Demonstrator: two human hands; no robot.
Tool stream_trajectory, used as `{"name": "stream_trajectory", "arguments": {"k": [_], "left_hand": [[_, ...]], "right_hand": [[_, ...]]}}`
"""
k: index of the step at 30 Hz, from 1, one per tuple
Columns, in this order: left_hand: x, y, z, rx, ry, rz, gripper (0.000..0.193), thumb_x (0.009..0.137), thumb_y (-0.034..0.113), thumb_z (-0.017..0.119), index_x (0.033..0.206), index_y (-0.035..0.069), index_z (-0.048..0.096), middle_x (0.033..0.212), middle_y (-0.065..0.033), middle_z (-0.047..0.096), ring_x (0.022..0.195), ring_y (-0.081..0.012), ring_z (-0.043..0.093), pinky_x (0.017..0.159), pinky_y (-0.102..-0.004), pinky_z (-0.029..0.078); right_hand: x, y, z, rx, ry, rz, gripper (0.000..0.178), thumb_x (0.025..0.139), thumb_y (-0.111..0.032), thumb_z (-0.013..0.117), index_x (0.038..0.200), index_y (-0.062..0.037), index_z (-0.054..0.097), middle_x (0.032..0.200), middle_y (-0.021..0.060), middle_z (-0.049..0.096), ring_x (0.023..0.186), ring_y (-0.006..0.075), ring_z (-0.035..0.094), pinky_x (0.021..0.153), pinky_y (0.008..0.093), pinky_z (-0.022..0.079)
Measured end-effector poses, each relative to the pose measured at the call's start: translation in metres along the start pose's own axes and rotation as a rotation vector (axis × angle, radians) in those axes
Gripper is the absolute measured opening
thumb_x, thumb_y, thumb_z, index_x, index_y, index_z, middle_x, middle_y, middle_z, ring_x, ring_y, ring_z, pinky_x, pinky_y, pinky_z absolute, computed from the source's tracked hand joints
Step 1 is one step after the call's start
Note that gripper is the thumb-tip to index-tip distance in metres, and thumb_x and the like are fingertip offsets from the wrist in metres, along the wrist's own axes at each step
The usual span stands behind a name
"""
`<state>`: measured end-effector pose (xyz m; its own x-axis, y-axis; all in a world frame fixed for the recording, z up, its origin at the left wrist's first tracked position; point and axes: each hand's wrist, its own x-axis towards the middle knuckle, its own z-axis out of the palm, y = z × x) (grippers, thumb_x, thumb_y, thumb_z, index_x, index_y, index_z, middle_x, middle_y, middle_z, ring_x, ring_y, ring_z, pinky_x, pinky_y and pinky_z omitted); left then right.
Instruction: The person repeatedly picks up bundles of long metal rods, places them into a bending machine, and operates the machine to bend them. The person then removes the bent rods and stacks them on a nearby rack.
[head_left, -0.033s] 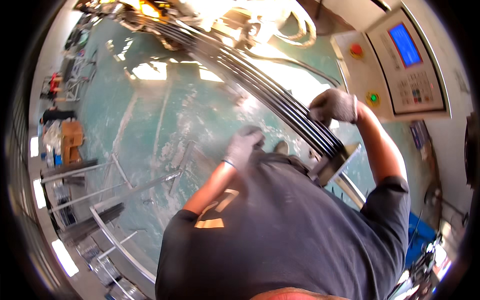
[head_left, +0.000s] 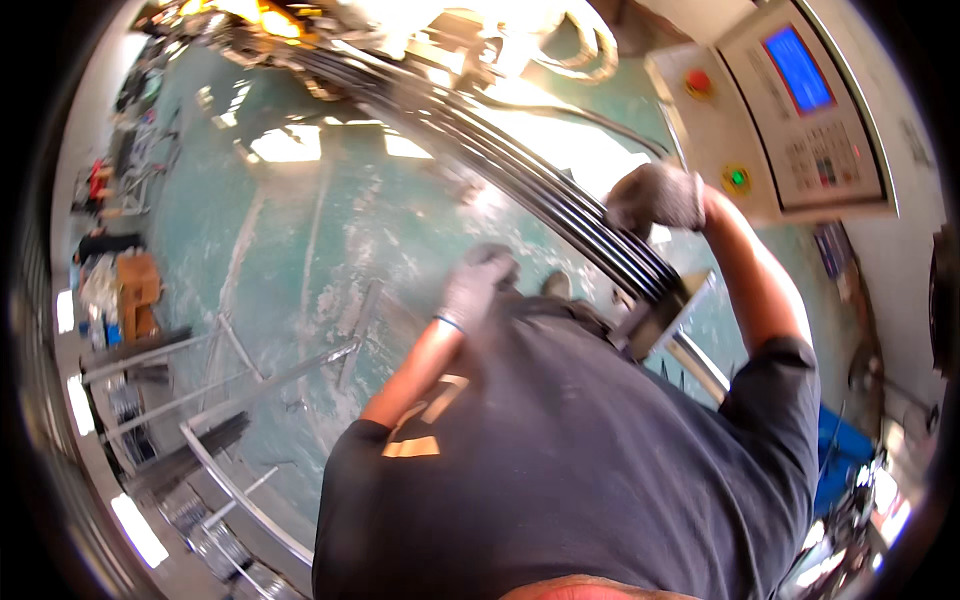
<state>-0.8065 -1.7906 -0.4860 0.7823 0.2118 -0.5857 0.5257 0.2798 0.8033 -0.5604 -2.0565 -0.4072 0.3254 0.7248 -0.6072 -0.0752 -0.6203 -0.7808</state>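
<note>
Several long dark metal rods (head_left: pixel 560 195) run side by side on a slant from the far left toward my right side. My right hand (head_left: pixel 655 198), in a grey work glove, is closed at their outer edge, its fingertips on the nearest-lying rod. Close by, the rods' near ends meet a metal end plate (head_left: pixel 660 318) beside my waist. My left hand (head_left: pixel 480 282), also gloved, is held in front of my body, apart from the rods. Its fingers are curled and slightly blurred; whether they hold anything is hidden.
A control panel (head_left: pixel 805 110) with a blue screen, a red button and a green-lit button stands at the right. Bent metal frames (head_left: pixel 270 375) lie on the green floor at the left, near a cardboard box (head_left: pixel 138 290). Cream hoses (head_left: pixel 595 50) curl at the far side.
The whole view has shifted slightly, so the panel and rods sit a little higher and further left. My right hand stays at the rods; my left hand remains before my body.
</note>
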Motion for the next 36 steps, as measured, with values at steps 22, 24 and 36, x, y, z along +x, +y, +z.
{"name": "stream_trajectory", "arguments": {"k": [22, 24, 36], "left_hand": [[-0.001, -0.013, -0.019, 0.524, -0.082, 0.386, 0.035, 0.104, 0.021, 0.065, 0.127, -0.006, 0.066, 0.105, -0.0153, 0.074, 0.092, -0.0206, 0.071, 0.088, -0.0355, 0.057], [-0.001, -0.014, -0.044, 0.786, -0.036, 0.559, 0.036, 0.103, 0.025, 0.066, 0.124, -0.003, 0.069, 0.106, -0.0136, 0.074, 0.094, -0.0191, 0.071, 0.091, -0.0346, 0.056], [0.01, 0.025, -0.147, -0.12, -0.028, -0.012, 0.019, 0.102, 0.016, 0.07, 0.111, 0.0, 0.071, 0.092, -0.0058, 0.072, 0.08, -0.0132, 0.067, 0.074, -0.0288, 0.057]], "right_hand": [[-0.012, -0.003, -0.01, -0.321, -0.016, -0.19, 0.026, 0.094, -0.027, 0.076, 0.098, -0.0012, 0.076, 0.08, 0.0063, 0.075, 0.072, 0.0143, 0.072, 0.067, 0.031, 0.06], [-0.019, -0.032, -0.017, -0.232, 0.108, -0.088, 0.023, 0.091, -0.025, 0.074, 0.086, -0.0022, 0.076, 0.08, 0.0048, 0.074, 0.074, 0.0118, 0.069, 0.07, 0.0305, 0.058], [-0.032, -0.251, 0.05, -0.345, 0.392, -0.049, 0.028, 0.084, -0.012, 0.075, 0.106, 0.005, 0.078, 0.089, 0.0128, 0.079, 0.082, 0.0173, 0.075, 0.081, 0.0322, 0.061]]}}
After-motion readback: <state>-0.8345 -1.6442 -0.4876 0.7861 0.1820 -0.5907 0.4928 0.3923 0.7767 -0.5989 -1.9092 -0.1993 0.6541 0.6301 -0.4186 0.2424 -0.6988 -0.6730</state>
